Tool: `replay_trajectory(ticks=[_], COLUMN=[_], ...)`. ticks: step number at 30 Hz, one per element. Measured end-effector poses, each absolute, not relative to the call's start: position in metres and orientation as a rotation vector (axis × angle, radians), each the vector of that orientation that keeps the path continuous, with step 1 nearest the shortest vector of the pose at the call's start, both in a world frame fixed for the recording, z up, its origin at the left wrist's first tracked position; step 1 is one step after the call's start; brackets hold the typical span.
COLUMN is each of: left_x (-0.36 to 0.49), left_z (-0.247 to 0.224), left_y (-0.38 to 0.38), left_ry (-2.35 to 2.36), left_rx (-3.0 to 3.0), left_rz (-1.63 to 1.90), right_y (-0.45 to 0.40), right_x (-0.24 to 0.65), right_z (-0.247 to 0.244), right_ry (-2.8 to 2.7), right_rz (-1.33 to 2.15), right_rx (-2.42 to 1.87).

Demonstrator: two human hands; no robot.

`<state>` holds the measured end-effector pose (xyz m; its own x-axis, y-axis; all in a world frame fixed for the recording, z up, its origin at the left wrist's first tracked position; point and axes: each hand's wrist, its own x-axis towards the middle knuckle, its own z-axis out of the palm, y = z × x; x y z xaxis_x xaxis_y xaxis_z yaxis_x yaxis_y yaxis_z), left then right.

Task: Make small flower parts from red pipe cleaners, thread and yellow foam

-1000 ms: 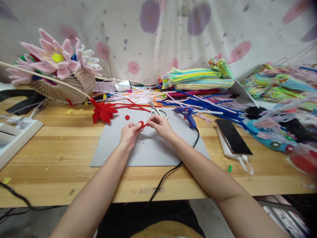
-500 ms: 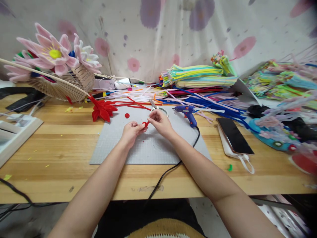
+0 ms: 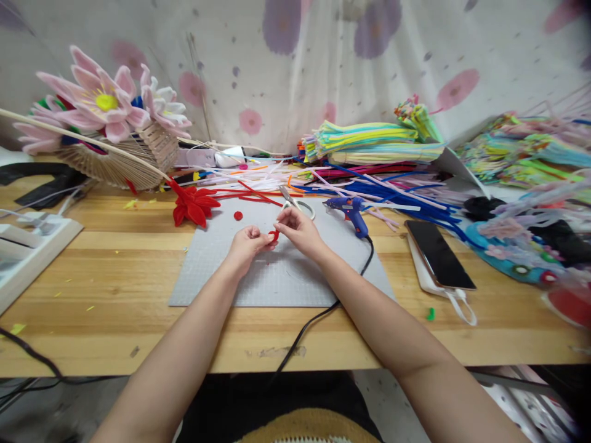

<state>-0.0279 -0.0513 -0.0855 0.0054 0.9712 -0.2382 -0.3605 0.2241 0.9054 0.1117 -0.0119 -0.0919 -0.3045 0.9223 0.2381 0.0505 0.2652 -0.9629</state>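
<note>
Between my hands, over the grey cutting mat [image 3: 207, 271], is a small curled red piece [image 3: 274, 235]. My left hand [image 3: 249, 246] pinches it from the left between thumb and fingers. The fingertips of my right hand [image 3: 298, 231] close on its upper right side. A small round red coil [image 3: 238, 216] lies on the mat to the left. Behind my right hand are scissors [image 3: 302, 206], partly covered by it. A blue glue gun [image 3: 349, 212] rests at the mat's right back edge. A red flower [image 3: 194, 205] on a stick lies at the left back corner.
Loose colored stems [image 3: 258, 175] and a yellow-blue bundle [image 3: 369, 138] lie along the back. A phone [image 3: 441, 253] sits to the right, a white power strip [image 3: 37, 252] to the left. The glue gun's black cord [image 3: 302, 332] runs off the front edge.
The red piece looks more tightly curled, with its loose end now less visible between my fingers. The whole view has shifted slightly.
</note>
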Motion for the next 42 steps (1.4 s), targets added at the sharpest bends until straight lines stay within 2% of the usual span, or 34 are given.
replay_trajectory(ticks=[14,30,42], left_x=[-0.033,-0.035,-0.038], left_z=[-0.088,-0.111,-0.108], left_y=[-0.049,-0.039,-0.042], left_ry=[1.139,1.334,1.492], left_rx=[0.908,1.198,1.42], left_rz=[1.158,1.126,1.089], right_y=[-0.009,-0.01,-0.009], right_x=[0.114,0.112,0.117], right_z=[-0.097,-0.101,-0.102], right_ry=[-1.602,-1.843,-1.894], right_rz=[1.287,1.088,1.128], right_rx=[-0.938,-1.091,-1.062])
